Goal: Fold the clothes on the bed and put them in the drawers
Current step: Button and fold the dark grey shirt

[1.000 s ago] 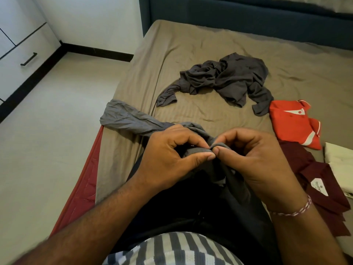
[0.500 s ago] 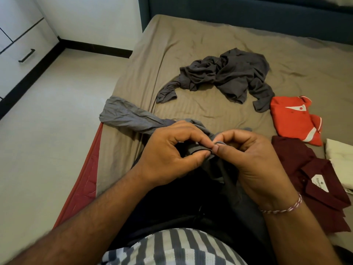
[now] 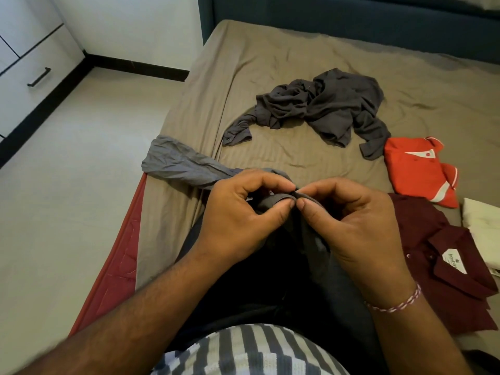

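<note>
Centre frame: left hand [image 3: 238, 212] and right hand [image 3: 351, 220] both pinch edge of grey garment [image 3: 189, 169] — one part trails to left edge of bed [image 3: 270, 63], rest drapes down. Likely light, limp, thin fabric; best held at hem corners — sags otherwise.

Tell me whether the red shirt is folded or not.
Folded: the red shirt lies as a flat, compact rectangle on the bed, collar on top, unlike the crumpled grey shirt beside it.

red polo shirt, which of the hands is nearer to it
Right. The right hand lies just left of the red polo shirt; the left hand is farther left.
</note>
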{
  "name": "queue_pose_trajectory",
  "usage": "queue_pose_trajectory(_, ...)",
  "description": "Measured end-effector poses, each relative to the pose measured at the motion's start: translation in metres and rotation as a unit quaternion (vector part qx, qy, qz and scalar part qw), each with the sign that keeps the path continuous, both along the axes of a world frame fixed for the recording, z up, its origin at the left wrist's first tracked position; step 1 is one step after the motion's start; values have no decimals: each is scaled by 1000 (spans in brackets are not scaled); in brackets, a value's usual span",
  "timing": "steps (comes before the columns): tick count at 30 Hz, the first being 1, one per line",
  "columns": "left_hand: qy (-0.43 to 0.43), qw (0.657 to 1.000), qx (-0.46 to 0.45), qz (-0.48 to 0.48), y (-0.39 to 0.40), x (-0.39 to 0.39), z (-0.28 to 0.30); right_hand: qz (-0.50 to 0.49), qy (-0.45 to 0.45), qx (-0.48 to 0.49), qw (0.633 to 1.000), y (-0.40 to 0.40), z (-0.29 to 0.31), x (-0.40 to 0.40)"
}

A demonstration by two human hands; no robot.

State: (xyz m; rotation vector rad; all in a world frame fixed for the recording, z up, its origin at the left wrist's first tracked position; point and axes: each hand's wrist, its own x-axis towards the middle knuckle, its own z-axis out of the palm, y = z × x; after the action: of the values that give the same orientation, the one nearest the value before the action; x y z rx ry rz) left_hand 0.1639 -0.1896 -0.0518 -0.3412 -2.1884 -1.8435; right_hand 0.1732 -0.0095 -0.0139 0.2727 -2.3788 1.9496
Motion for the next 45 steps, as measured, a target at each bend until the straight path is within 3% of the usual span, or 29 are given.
queue_pose_trajectory(8, -124, 984, 102, -81, -6, -3, 5, -2, 96, 115, 989, 2, -3, -2)
queue_pose_trajectory(19, -124, 980, 120, -103, -9, -2, 1, -3, 216, 246, 945, 3, -5, -4)
queue_pose_trajectory(26, -107, 986, 80, -103, -9, -3, -4, 4, 211, 224, 951, 5, -10, -5)
queue_pose_trajectory(33, -112, 984, 100, -91, -3, 6, -9, 4, 136, 105, 985, 3, -21, -3)
queue_pose_trajectory(39, -68, 989, 128, -13, 7, 16, -11, -52, 206, 128, 969, -6, -25, 5)
queue_pose_trajectory(45, 17, 996, 71, 60, 11, 21, -10, -71, 257, 154, 951, -13, -28, 6)
